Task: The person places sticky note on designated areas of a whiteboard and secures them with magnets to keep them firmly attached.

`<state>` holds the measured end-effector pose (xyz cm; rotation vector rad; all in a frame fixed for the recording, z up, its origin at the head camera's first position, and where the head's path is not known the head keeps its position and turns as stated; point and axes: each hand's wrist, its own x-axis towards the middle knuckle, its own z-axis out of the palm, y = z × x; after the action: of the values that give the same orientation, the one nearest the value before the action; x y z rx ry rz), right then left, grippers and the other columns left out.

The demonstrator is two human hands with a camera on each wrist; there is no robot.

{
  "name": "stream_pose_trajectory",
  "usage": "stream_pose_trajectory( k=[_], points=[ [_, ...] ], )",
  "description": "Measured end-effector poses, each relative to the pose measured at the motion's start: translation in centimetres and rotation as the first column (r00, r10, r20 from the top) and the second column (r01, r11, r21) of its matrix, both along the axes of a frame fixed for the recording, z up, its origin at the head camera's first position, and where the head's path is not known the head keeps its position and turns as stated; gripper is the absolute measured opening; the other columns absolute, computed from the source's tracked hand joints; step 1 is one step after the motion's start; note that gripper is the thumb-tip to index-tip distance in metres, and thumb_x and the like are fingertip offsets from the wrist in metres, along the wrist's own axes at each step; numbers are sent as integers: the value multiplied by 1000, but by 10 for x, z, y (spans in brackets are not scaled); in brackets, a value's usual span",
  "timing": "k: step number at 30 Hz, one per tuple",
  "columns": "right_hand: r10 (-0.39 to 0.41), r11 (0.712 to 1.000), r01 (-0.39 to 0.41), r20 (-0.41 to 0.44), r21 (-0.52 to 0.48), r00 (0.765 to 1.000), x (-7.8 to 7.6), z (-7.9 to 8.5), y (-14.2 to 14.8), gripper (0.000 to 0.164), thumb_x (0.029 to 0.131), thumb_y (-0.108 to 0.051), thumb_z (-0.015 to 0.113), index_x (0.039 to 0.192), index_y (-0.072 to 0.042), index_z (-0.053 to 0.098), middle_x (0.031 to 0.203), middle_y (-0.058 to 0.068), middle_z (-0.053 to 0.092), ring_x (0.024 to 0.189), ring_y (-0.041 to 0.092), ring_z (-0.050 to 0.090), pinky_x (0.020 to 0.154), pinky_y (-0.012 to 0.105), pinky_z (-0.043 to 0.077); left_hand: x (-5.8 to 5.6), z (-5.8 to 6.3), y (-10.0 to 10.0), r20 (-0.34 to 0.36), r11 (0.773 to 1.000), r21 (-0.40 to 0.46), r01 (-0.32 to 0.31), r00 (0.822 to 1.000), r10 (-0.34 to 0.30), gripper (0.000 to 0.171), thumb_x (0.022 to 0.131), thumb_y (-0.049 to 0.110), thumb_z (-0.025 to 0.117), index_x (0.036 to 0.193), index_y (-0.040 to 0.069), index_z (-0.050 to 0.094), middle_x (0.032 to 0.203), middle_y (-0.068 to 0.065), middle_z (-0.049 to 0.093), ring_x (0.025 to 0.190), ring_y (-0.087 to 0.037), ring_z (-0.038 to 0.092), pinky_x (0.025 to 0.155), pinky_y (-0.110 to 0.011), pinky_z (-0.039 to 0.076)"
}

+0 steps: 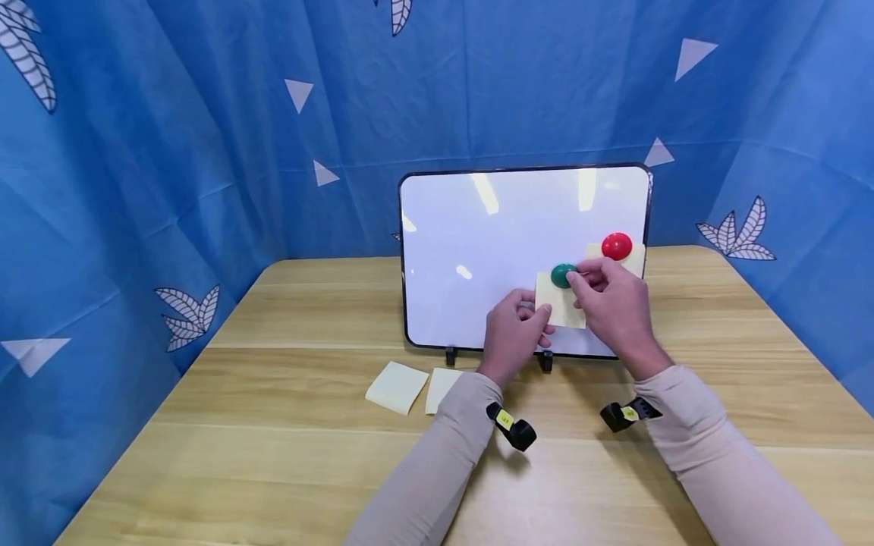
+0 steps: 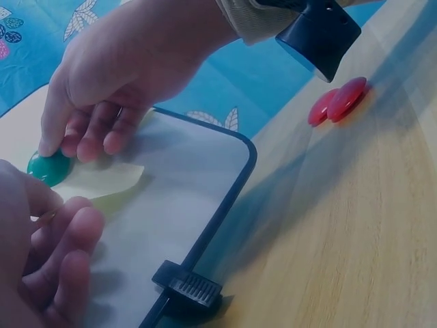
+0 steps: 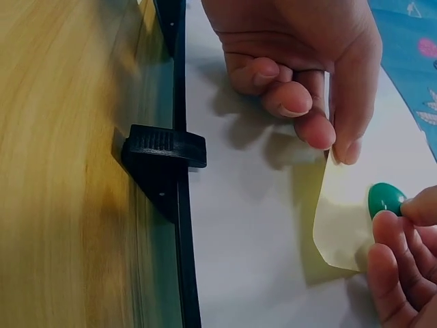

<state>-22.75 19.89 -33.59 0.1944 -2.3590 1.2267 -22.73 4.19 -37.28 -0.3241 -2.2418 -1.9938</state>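
At the whiteboard (image 1: 471, 258), my left hand (image 1: 514, 334) pinches the left edge of a pale yellow sticky note (image 1: 563, 309) between thumb and forefinger. My right hand (image 1: 617, 307) holds a round green magnet (image 1: 563, 275) by its edge, against the upper part of that note. In the right wrist view the green magnet (image 3: 386, 199) lies over the note (image 3: 341, 225), whose lower corner stands off the board. Up and to the right, a red magnet (image 1: 617, 246) sits on another sticky note (image 1: 636, 260), which my right hand partly covers.
Two more sticky notes, one on the left (image 1: 397, 387) and one partly under my left sleeve (image 1: 440, 385), lie on the wooden table (image 1: 273, 455). Black clip feet (image 1: 546, 360) hold up the board. Red magnets (image 2: 346, 99) lie on the table in the left wrist view.
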Motion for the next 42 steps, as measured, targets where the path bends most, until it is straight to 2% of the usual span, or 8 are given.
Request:
stream_pose_trajectory(
  k=[8,21,29,42],
  points=[
    [4,1000,-4,-26,-4,1000,-2,-1,-3,28,99,-22,65,118,-2,65,94,12,71,67,19,69,64,15,50,-3,-1,-1,2,1000,6,14,1000,-14,11,97,16,68,107,12,64,71,3,70,56,-15,68,53,-27,54],
    [0,998,3,-57,56,998,0,-2,-6,29,100,-21,63,120,0,64,93,14,73,67,22,71,60,21,48,-4,-3,0,3,1000,14,26,1000,-26,11,96,16,69,104,12,64,71,2,71,59,-16,70,56,-28,56],
    [-7,999,9,-33,42,999,0,-5,-6,27,100,-19,63,120,-1,63,94,13,72,67,20,70,62,19,49,-3,-7,0,4,1000,10,22,1000,-22,9,96,15,70,103,11,65,70,2,71,57,-16,69,54,-28,55],
    [-17,1000,19,-66,23,998,0,-5,-3,28,101,-22,61,118,0,62,92,13,70,66,20,69,59,17,48,-3,-8,2,-19,1000,10,27,999,-27,10,96,16,69,104,11,65,70,1,71,56,-14,69,54,-28,55]
  ],
)
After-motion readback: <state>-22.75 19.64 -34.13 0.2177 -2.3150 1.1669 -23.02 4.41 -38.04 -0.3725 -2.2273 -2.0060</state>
